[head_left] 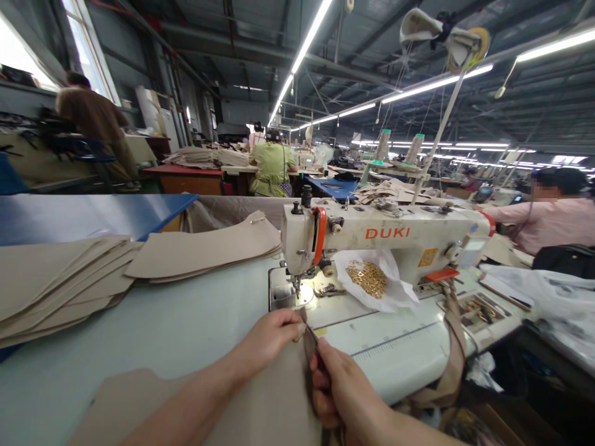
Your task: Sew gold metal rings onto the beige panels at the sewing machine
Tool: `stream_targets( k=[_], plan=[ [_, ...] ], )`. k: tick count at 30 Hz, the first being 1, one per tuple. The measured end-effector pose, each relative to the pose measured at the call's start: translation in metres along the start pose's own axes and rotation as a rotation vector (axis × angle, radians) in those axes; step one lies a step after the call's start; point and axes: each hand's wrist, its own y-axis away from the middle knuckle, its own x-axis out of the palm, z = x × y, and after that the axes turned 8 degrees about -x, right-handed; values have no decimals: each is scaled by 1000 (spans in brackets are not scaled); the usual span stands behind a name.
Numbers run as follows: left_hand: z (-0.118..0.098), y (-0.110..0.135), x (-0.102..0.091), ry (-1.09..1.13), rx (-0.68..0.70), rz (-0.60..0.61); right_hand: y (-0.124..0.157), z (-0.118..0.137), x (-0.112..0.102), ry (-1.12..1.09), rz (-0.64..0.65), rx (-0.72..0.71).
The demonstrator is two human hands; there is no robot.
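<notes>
My left hand [276,339] is closed, thumb and fingers pinching the top corner of a beige fabric panel [260,402] just in front of the sewing machine. Close beside it on the right, my right hand [341,387] is curled round the panel's darker, turned-up edge [308,347]. Part of what lies inside its fingers is hidden. The panel hangs toward me beneath my forearms. Just beyond my fingers is the needle area [298,286] of the white sewing machine [395,226], with the fabric corner short of the needle.
Beige panels are stacked at left [60,272] and behind [209,248] on the pale table [186,322]. Gold metal pieces [369,279] lie in white paper [346,266] under the machine arm. A beige strap [458,341] hangs at right, near a parts tray [504,310]. Other people work farther off.
</notes>
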Motion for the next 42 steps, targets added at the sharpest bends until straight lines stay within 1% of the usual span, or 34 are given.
stream_targets(
  k=[5,10,16,20,22,24,25,27,29,32,40,42],
  plan=[
    [1,0,1,18,3,-40,-1,8,-5,72,3,-11],
    [3,1,5,37,-2,-63,-2,8,-5,87,12,-19],
    [1,-1,6,17,-8,-96,-1,18,-3,91,-1,-97],
    [0,-2,6,2,-22,-98,-1,22,-8,105,26,-72],
    [0,-2,6,-1,-18,-100,-7,22,-13,131,31,-150],
    [2,-2,8,-21,3,-115,-17,23,-18,203,18,-300],
    [3,-1,8,-38,28,-127,-24,24,-20,266,12,-383],
    [6,-1,9,-77,112,-167,-38,26,-24,421,25,-505],
    [9,0,10,-111,207,-223,-48,26,-26,525,67,-526],
    [12,3,11,-163,282,-283,-54,26,-26,556,89,-523],
    [9,5,21,-349,321,-378,-57,25,-24,589,84,-565],
    [7,5,21,-385,323,-382,-58,24,-23,602,79,-570]
  ],
)
